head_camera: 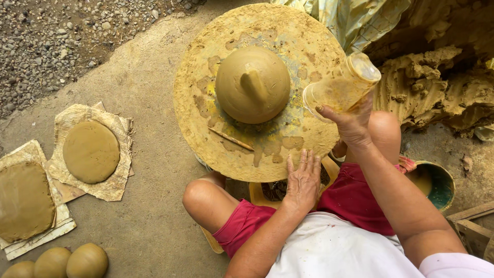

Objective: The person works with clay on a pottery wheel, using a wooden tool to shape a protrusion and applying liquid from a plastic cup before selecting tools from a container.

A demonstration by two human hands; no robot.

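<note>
- Head view, only feed I have. Surroundings first.
- Round clay-caked wheel disc (206, 62) sits centre frame on the concrete floor (149, 206); domed clay lump (252, 85) with a stub knob rests at its middle.
- Thin wooden stick (231, 139) lies on the disc, just below the lump.
- Left of the disc, well apart: two flat clay slabs on paper sheets, round one (91, 151) and squarish one (24, 200); three clay balls (86, 260) at bottom left.
- Raw clay heap (447, 87) at upper right; green-rimmed bowl (446, 177) by the right knee.
- Nothing between the hands and the lump.
- Left hand (302, 180): fingers flat, spread loosely, palm down on the disc's near rim, gripping nothing.
- Right hand (352, 123): fingers wrapped around a clear plastic jar (342, 87), smeared with clay, tilted on its side over the disc's right edge, clear of the lump.
</note>
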